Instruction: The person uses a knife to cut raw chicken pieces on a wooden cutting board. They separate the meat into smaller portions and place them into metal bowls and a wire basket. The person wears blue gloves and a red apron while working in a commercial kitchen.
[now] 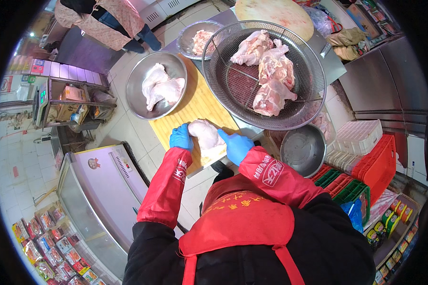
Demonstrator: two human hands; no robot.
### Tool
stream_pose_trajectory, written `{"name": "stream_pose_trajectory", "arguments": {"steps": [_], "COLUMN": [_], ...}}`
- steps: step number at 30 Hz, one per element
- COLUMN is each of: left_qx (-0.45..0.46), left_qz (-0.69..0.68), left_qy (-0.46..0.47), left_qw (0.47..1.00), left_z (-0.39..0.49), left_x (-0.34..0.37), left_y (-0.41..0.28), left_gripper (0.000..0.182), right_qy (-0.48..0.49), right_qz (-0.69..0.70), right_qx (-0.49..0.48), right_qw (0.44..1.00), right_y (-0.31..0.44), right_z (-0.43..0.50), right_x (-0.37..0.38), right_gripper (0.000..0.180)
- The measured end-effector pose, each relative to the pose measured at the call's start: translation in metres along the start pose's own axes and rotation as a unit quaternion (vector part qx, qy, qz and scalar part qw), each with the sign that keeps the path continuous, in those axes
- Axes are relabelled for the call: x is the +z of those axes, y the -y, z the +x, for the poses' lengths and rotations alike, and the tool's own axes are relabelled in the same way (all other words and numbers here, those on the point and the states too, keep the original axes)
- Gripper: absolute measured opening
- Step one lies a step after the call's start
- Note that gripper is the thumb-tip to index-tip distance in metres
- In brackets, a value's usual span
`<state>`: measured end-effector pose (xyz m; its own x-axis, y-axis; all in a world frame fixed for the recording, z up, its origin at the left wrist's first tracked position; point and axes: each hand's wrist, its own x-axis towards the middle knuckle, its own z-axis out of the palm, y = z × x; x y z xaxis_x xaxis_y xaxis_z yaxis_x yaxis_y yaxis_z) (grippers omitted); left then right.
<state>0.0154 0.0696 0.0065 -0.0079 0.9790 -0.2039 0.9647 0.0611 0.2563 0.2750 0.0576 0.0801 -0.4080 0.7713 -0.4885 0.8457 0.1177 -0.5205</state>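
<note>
A raw chicken leg quarter [207, 136] lies skin side up on the near end of a wooden cutting board [196, 89]. My left hand [181, 136], in a blue glove, grips its narrow left end. At its right edge rests my right hand [237, 145], also blue-gloved, index finger extended against the meat; whether it holds anything underneath cannot be seen. A steel bowl [132, 85] with chicken leg quarters [164, 87] stands on the board's left side. To the right is a large wire-mesh basket [214, 89] with several chicken pieces [276, 71].
Behind the board sits a smaller bowl [185, 39] of meat scraps, beside a round chopping block [274, 14]. An empty metal bowl [303, 149] and stacked plastic crates [376, 171] are at right. A chest freezer [117, 192] is at left. Another person [103, 21] stands beyond.
</note>
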Motion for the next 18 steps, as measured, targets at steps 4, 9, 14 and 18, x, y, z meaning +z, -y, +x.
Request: {"name": "stream_pose_trajectory", "arguments": {"steps": [4,9,14,18], "left_qx": [0.001,-0.031,-0.083,-0.104], "left_qz": [-0.01,-0.004,0.004,0.005], "left_qy": [0.002,0.008,-0.009,-0.012], "left_qw": [1.0,0.999,0.996,0.995], "left_z": [-0.002,-0.012,-0.032,-0.04], "left_x": [-0.003,-0.006,-0.006,-0.006], "left_y": [-0.003,0.007,0.04,0.061], "left_gripper": [0.043,0.043,0.033,0.027], "right_qy": [-0.021,-0.044,-0.084,-0.093], "right_qz": [-0.004,-0.019,-0.006,0.006], "right_qx": [-0.021,-0.006,-0.021,-0.039], "right_qw": [1.0,0.999,0.996,0.995], "right_y": [-0.007,-0.037,-0.058,-0.045], "right_z": [-0.007,-0.055,-0.088,-0.078], "right_x": [0.007,0.029,0.035,0.027], "right_gripper": [0.064,0.069,0.067,0.063]}}
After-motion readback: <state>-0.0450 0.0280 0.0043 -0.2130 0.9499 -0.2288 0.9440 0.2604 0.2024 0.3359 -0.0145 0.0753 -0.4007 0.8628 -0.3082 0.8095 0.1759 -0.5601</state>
